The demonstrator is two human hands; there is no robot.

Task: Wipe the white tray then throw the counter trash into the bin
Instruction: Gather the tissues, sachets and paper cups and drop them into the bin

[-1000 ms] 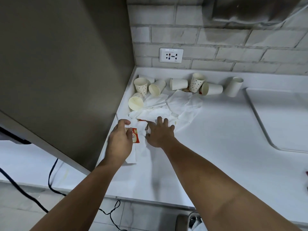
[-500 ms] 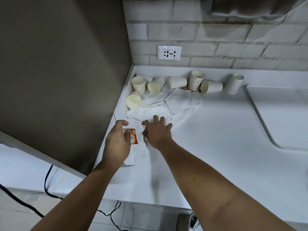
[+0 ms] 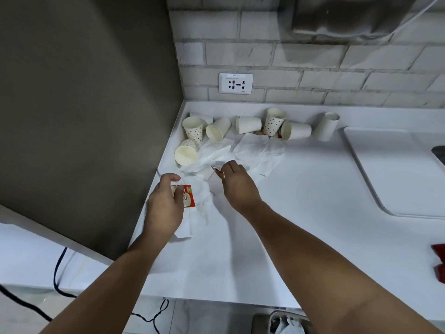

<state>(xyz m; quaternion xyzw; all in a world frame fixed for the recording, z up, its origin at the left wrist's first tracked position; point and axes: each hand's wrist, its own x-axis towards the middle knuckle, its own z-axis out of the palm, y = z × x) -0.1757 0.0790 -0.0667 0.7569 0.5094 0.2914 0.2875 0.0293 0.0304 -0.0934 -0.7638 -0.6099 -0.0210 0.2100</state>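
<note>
Crumpled white tissues (image 3: 255,150) and several paper cups (image 3: 248,124), some dotted, some lying on their sides, litter the counter's back left corner. My left hand (image 3: 163,208) grips a red and cream sachet (image 3: 189,198) over a tissue near the left edge. My right hand (image 3: 237,186) is beside it, fingers curled down, pinching a small red-edged wrapper (image 3: 218,171) at the edge of the tissue pile. The white tray (image 3: 395,169) lies on the counter at the right, apart from both hands. A bin (image 3: 286,321) with a white liner shows below the counter's front edge.
A dark panel wall (image 3: 84,116) closes the left side, and a brick wall with a socket (image 3: 236,83) the back. Something red (image 3: 439,261) sits at the right edge of the counter. Black cables (image 3: 57,273) hang at the lower left.
My right hand lay flat on the tissues; its fingers have since curled and closed on the small wrapper. My left hand has kept hold of the sachet and barely moved.
</note>
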